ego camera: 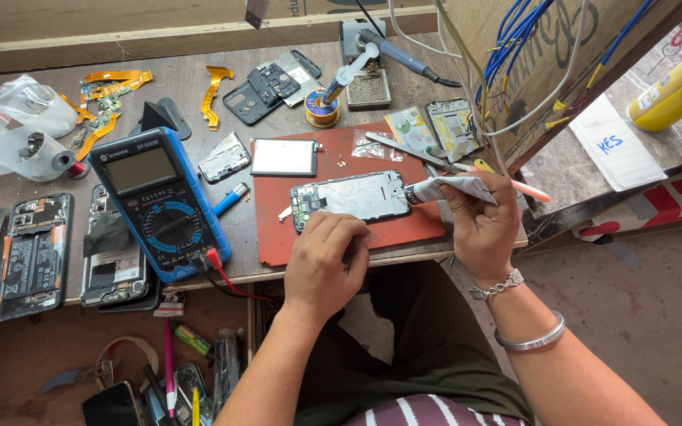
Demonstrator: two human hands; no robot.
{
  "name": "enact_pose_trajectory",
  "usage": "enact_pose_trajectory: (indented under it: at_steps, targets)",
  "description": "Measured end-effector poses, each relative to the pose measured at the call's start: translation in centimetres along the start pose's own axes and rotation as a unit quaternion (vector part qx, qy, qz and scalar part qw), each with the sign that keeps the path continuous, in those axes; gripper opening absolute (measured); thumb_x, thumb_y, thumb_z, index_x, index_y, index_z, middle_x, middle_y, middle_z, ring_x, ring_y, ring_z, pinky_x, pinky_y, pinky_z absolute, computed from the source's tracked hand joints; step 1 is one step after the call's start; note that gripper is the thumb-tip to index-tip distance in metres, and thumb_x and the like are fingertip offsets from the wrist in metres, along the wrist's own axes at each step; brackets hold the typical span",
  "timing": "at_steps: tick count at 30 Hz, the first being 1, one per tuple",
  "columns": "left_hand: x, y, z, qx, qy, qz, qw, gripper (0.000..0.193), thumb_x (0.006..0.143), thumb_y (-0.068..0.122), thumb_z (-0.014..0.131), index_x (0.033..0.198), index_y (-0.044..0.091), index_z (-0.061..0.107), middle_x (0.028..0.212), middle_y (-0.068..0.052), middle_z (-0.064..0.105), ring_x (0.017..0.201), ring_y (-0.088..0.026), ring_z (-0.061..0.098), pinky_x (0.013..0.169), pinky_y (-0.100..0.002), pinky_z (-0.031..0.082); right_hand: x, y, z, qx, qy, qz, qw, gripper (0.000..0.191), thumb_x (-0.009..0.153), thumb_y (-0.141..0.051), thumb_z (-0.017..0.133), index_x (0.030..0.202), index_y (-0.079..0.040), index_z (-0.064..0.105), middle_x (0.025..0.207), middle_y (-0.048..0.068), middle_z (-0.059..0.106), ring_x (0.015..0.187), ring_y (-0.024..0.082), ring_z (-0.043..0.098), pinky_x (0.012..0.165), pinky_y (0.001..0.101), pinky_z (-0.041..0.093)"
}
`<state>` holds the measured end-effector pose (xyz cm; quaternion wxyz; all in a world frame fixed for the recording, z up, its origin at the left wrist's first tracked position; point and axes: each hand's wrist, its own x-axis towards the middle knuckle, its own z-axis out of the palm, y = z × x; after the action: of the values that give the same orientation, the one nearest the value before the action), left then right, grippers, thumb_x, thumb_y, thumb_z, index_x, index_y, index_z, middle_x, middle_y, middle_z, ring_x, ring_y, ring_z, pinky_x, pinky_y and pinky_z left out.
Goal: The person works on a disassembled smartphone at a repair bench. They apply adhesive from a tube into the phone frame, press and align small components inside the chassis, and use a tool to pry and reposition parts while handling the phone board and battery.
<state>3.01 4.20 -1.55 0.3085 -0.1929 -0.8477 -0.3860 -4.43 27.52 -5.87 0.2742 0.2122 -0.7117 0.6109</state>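
Phone: opened grey smartphone frame (pixel 347 197), centre, on red rubber mat (pixel 278 237)
Left hand (pixel 324 264): fingers curled, pressing frame's lower edge
Right hand (pixel 483 225): fingers closed around crumpled white glue tube (pixel 447 189), nozzle at frame's right end

A blue multimeter (pixel 163 203) with a grey screen lies on the left. A white paper label (pixel 616 145) sits far right, beside a yellow can (pixel 679 85).

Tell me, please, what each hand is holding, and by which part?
The right hand grips a crumpled glue tube by its rear body; the left hand steadies the opened phone at its near edge.
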Motion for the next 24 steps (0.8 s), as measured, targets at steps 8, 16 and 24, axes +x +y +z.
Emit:
enact_pose_trajectory:
  at_steps: [8, 16, 24]
  targets:
    - [0.0, 0.0, 0.0, 0.003, -0.003, -0.002, 1.000, 0.017, 0.081, -0.001, 0.071, 0.094, 0.007, 0.064, 0.096, -0.006, 0.069, 0.095, -0.028, 0.064, 0.084, -0.039, 0.053, 0.1, 0.0, 0.2, 0.010, 0.009, -0.003, 1.000, 0.035, 0.102, 0.001, 0.074, 0.129, 0.000, 0.052, 0.114, 0.008, 0.069, 0.106, 0.011, 0.069, 0.094, 0.0254, 0.058]
    - [0.0, 0.0, 0.0, 0.006, -0.001, -0.001, 1.000, 0.016, 0.082, -0.001, 0.071, 0.094, 0.007, 0.065, 0.096, -0.006, 0.070, 0.095, -0.028, 0.064, 0.084, -0.039, 0.053, 0.2, -0.6, 0.3, -0.012, 0.008, -0.022, 1.000, 0.030, 0.102, 0.001, 0.074, 0.124, 0.000, 0.054, 0.114, 0.007, 0.068, 0.105, 0.009, 0.067, 0.094, 0.0249, 0.057]
    - [0.0, 0.1, 0.0, 0.001, -0.002, -0.001, 1.000, 0.016, 0.081, -0.001, 0.071, 0.094, 0.007, 0.065, 0.096, -0.006, 0.070, 0.095, -0.028, 0.065, 0.084, -0.038, 0.053, 0.2, -1.1, 0.4, -0.092, 0.020, -0.055, 0.994, 0.027, 0.100, 0.000, 0.078, 0.116, -0.002, 0.057, 0.107, 0.005, 0.069, 0.098, 0.007, 0.065, 0.097, 0.0254, 0.055]
